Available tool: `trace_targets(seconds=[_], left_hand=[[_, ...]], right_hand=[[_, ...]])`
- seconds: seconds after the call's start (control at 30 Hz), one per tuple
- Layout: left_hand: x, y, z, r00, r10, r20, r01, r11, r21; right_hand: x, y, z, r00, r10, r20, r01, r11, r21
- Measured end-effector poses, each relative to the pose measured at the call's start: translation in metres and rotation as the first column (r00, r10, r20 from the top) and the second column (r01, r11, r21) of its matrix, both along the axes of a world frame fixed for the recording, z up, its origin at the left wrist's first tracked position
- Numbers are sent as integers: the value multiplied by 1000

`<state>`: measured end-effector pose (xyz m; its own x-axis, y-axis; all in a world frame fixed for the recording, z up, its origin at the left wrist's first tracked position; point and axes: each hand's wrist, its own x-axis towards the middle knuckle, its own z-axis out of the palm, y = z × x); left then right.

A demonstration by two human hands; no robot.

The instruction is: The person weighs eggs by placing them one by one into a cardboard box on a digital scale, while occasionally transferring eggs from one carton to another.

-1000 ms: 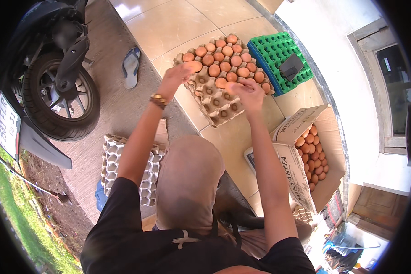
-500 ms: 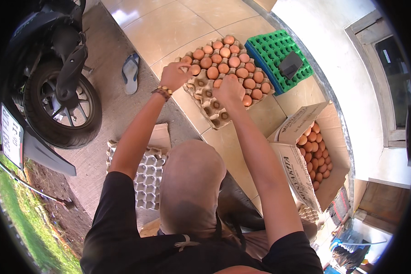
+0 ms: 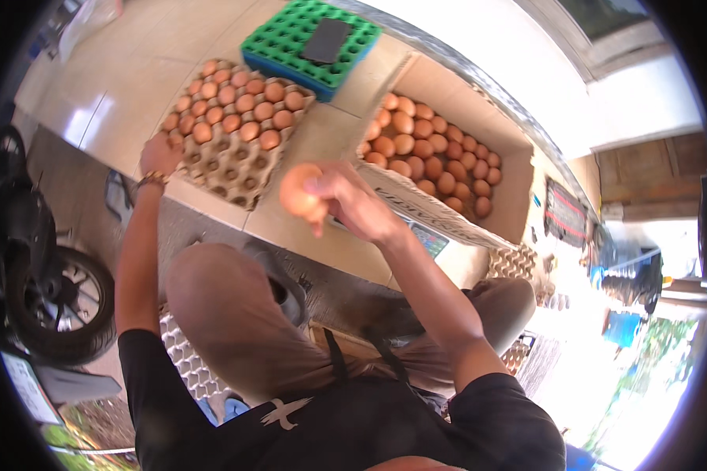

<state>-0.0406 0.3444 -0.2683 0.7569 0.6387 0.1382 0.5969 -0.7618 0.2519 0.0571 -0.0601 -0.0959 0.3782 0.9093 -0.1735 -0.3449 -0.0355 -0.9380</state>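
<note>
Presently my right hand (image 3: 346, 200) is closed round one brown egg (image 3: 300, 191), held above the near edge of the floor tiles. Left hand (image 3: 159, 154) rests at the near-left corner of the cardboard egg tray (image 3: 236, 129); its grip seems loose, though I cannot tell.

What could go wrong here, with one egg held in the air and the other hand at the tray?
1. The right hand holds an egg in its fingers above bare floor; a slip would likely break it.
2. The left hand rests at the edge of the egg tray; a nudge could jostle the eggs in it.
3. The cardboard box of loose eggs sits close to the right arm; a careless sweep might knock them.
</note>
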Motion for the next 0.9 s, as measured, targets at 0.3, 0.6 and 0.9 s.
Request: trace_targets(seconds=[0.3, 0.6, 0.9], left_hand=[[-18, -65, 116, 853, 358, 379, 389, 47, -920], [48, -199, 241, 826, 109, 553, 549, 63, -833], [59, -310, 271, 780, 0, 626, 625, -58, -778]], right_hand=[[112, -203, 62, 783, -49, 620, 486, 671, -560], [200, -249, -80, 595, 600, 534, 453, 298, -840], [182, -237, -99, 772, 367, 519, 455, 250, -855]])
